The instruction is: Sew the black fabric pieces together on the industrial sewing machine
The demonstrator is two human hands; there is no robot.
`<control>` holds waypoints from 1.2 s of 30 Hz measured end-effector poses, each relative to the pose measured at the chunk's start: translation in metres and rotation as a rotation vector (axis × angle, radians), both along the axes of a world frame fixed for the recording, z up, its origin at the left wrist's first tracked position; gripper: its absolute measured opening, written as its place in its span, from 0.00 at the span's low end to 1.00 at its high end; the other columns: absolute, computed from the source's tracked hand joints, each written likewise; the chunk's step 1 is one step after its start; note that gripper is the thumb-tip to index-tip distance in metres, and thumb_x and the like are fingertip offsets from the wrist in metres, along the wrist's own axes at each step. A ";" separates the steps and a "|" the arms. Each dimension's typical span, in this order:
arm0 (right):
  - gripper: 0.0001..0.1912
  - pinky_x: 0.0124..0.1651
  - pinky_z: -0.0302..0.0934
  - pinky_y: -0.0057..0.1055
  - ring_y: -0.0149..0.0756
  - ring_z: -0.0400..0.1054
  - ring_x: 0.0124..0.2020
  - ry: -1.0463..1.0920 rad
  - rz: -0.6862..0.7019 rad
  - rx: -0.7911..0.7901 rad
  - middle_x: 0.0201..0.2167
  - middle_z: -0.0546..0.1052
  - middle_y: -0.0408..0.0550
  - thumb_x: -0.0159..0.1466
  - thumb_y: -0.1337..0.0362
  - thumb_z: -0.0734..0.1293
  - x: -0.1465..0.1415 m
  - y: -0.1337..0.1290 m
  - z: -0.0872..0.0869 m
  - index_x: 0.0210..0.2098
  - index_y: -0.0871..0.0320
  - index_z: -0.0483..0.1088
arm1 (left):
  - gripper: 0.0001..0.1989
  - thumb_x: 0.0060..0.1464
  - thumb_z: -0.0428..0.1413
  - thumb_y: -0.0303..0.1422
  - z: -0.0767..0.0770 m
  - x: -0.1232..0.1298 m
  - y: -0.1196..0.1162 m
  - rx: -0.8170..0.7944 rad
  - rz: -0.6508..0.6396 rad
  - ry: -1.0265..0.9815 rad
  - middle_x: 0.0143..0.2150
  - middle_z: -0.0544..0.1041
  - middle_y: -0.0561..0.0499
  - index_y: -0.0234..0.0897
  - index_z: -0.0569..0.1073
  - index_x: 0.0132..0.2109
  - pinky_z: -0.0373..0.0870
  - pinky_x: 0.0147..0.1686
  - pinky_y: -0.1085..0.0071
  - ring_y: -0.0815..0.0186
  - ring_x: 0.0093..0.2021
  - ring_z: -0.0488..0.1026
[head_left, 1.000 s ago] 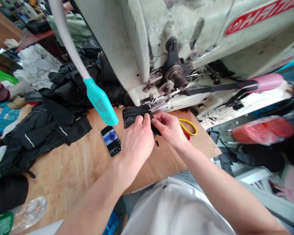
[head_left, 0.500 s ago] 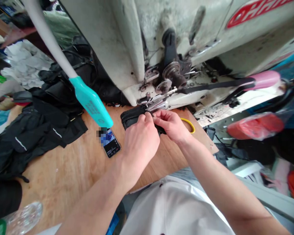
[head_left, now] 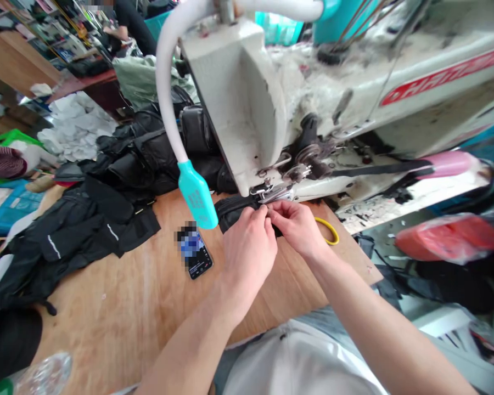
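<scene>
A black fabric piece (head_left: 235, 212), perhaps part of a bag, lies under the working end of a white sewing machine (head_left: 247, 104). My left hand (head_left: 251, 241) rests over its near edge, fingers bent and closed on the fabric. Close against it, my right hand (head_left: 294, 225) pinches the same black piece with thumb and forefinger. The fingertips of both hands almost meet just in front of the machine's metal guide (head_left: 278, 195). Much of the fabric is hidden beneath the hands.
A phone (head_left: 197, 255) lies on the wooden table (head_left: 148, 307), below a turquoise lamp head (head_left: 197, 195). Black fabric pieces (head_left: 94, 219) are heaped at left. Beside my right wrist sits a yellow ring (head_left: 329, 230). A person's arm (head_left: 117, 33) shows far back.
The camera view has tilted up, so more of the machine and room shows. My hands stay together at the black fabric, with only slight finger movement.
</scene>
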State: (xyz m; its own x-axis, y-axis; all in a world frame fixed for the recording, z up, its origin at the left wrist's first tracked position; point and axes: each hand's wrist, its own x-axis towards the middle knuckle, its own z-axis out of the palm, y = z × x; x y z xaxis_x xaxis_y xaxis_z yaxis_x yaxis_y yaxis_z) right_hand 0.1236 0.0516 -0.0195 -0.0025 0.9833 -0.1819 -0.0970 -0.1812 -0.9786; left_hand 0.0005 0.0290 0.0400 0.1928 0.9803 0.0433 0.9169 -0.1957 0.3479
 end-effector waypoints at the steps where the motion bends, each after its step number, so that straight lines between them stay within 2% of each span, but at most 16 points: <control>1: 0.14 0.27 0.57 0.27 0.30 0.63 0.25 -0.022 -0.012 0.001 0.24 0.75 0.43 0.56 0.54 0.73 -0.001 0.000 0.000 0.31 0.59 0.75 | 0.16 0.65 0.50 0.30 0.000 -0.003 -0.004 0.032 -0.011 -0.009 0.48 0.78 0.44 0.36 0.74 0.57 0.76 0.43 0.62 0.56 0.46 0.77; 3: 0.14 0.27 0.58 0.27 0.30 0.64 0.25 -0.039 -0.022 0.001 0.25 0.75 0.43 0.56 0.54 0.73 -0.002 -0.001 0.001 0.32 0.59 0.74 | 0.19 0.63 0.54 0.29 -0.002 -0.010 -0.017 0.117 -0.054 -0.017 0.50 0.76 0.42 0.35 0.71 0.59 0.74 0.49 0.56 0.53 0.50 0.75; 6: 0.16 0.29 0.60 0.27 0.30 0.66 0.26 -0.004 0.017 0.010 0.27 0.76 0.44 0.58 0.52 0.73 0.002 -0.007 0.004 0.35 0.59 0.74 | 0.23 0.60 0.56 0.27 -0.010 -0.026 -0.038 0.261 -0.118 -0.035 0.57 0.74 0.40 0.34 0.68 0.62 0.67 0.61 0.49 0.51 0.59 0.69; 9: 0.20 0.31 0.64 0.28 0.32 0.69 0.29 0.016 0.075 0.037 0.30 0.78 0.45 0.59 0.48 0.72 0.010 -0.021 0.007 0.39 0.58 0.72 | 0.21 0.60 0.55 0.25 -0.018 -0.042 -0.050 0.368 -0.130 -0.086 0.59 0.74 0.40 0.34 0.70 0.60 0.64 0.65 0.50 0.54 0.64 0.66; 11: 0.21 0.29 0.65 0.28 0.33 0.70 0.29 -0.037 0.094 0.059 0.31 0.78 0.46 0.60 0.48 0.73 0.015 -0.031 0.009 0.42 0.57 0.71 | 0.16 0.62 0.54 0.25 -0.021 -0.049 -0.051 0.408 -0.134 -0.128 0.54 0.78 0.43 0.36 0.73 0.56 0.68 0.63 0.55 0.58 0.60 0.71; 14: 0.18 0.23 0.61 0.26 0.31 0.67 0.24 -0.127 0.080 0.130 0.29 0.76 0.45 0.60 0.51 0.74 0.019 -0.042 0.014 0.39 0.56 0.71 | 0.11 0.66 0.52 0.28 -0.019 -0.051 -0.044 0.463 -0.114 -0.154 0.46 0.81 0.47 0.39 0.76 0.52 0.74 0.54 0.63 0.63 0.50 0.77; 17: 0.13 0.19 0.56 0.25 0.28 0.62 0.20 -0.158 0.033 0.236 0.25 0.73 0.42 0.60 0.54 0.74 0.011 -0.044 0.020 0.34 0.55 0.70 | 0.10 0.67 0.53 0.32 -0.016 -0.049 -0.035 0.496 -0.069 -0.138 0.40 0.82 0.49 0.39 0.77 0.50 0.74 0.44 0.67 0.66 0.42 0.78; 19: 0.11 0.20 0.57 0.26 0.30 0.63 0.20 -0.202 0.011 0.300 0.24 0.73 0.42 0.61 0.56 0.72 0.001 -0.043 0.022 0.33 0.54 0.70 | 0.08 0.67 0.54 0.34 -0.015 -0.046 -0.029 0.516 -0.055 -0.128 0.38 0.81 0.50 0.40 0.77 0.48 0.72 0.41 0.67 0.66 0.40 0.77; 21: 0.08 0.23 0.59 0.29 0.32 0.66 0.22 -0.329 -0.002 0.367 0.24 0.74 0.42 0.63 0.58 0.71 -0.009 -0.042 0.023 0.34 0.54 0.70 | 0.08 0.66 0.55 0.36 -0.015 -0.045 -0.025 0.558 -0.042 -0.129 0.36 0.80 0.51 0.39 0.77 0.45 0.70 0.39 0.68 0.65 0.38 0.76; 24: 0.01 0.28 0.61 0.32 0.35 0.69 0.25 -0.638 -0.005 0.520 0.26 0.76 0.44 0.64 0.64 0.67 -0.016 -0.044 0.024 0.35 0.54 0.71 | 0.09 0.67 0.55 0.37 -0.016 -0.045 -0.021 0.629 -0.019 -0.159 0.33 0.80 0.52 0.38 0.77 0.44 0.69 0.36 0.68 0.66 0.35 0.76; 26: 0.04 0.31 0.61 0.33 0.38 0.70 0.28 -0.803 0.032 0.668 0.27 0.76 0.46 0.65 0.67 0.64 -0.017 -0.044 0.026 0.35 0.54 0.72 | 0.09 0.67 0.54 0.37 -0.016 -0.046 -0.020 0.656 -0.026 -0.165 0.32 0.80 0.53 0.38 0.76 0.44 0.69 0.35 0.69 0.68 0.33 0.76; 30: 0.11 0.34 0.61 0.35 0.42 0.70 0.32 -1.002 0.152 0.906 0.23 0.75 0.48 0.64 0.71 0.62 -0.013 -0.035 0.026 0.27 0.54 0.72 | 0.10 0.68 0.51 0.30 -0.015 -0.047 -0.023 0.671 -0.120 -0.134 0.37 0.82 0.51 0.35 0.75 0.50 0.71 0.40 0.71 0.68 0.39 0.78; 33: 0.11 0.30 0.57 0.36 0.41 0.67 0.25 -1.142 0.274 0.890 0.19 0.73 0.51 0.59 0.73 0.63 -0.011 -0.020 0.014 0.22 0.56 0.70 | 0.12 0.68 0.50 0.27 -0.016 -0.044 -0.025 0.682 -0.187 -0.137 0.41 0.82 0.49 0.33 0.74 0.54 0.72 0.45 0.69 0.66 0.44 0.78; 36: 0.07 0.27 0.58 0.35 0.39 0.66 0.23 -1.221 0.397 0.865 0.21 0.74 0.53 0.57 0.73 0.64 -0.012 -0.005 -0.003 0.25 0.59 0.71 | 0.11 0.68 0.51 0.28 -0.016 -0.042 -0.023 0.713 -0.206 -0.162 0.41 0.82 0.50 0.36 0.76 0.51 0.71 0.46 0.67 0.65 0.46 0.77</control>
State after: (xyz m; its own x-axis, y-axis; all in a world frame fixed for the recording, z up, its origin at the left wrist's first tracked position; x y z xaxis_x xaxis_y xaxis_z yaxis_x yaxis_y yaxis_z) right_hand 0.1121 0.0466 -0.0226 -0.5585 0.7583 0.3363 0.7275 0.6426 -0.2405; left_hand -0.0413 0.0060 0.0236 0.3059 0.6495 0.6962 0.7857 -0.5851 0.2007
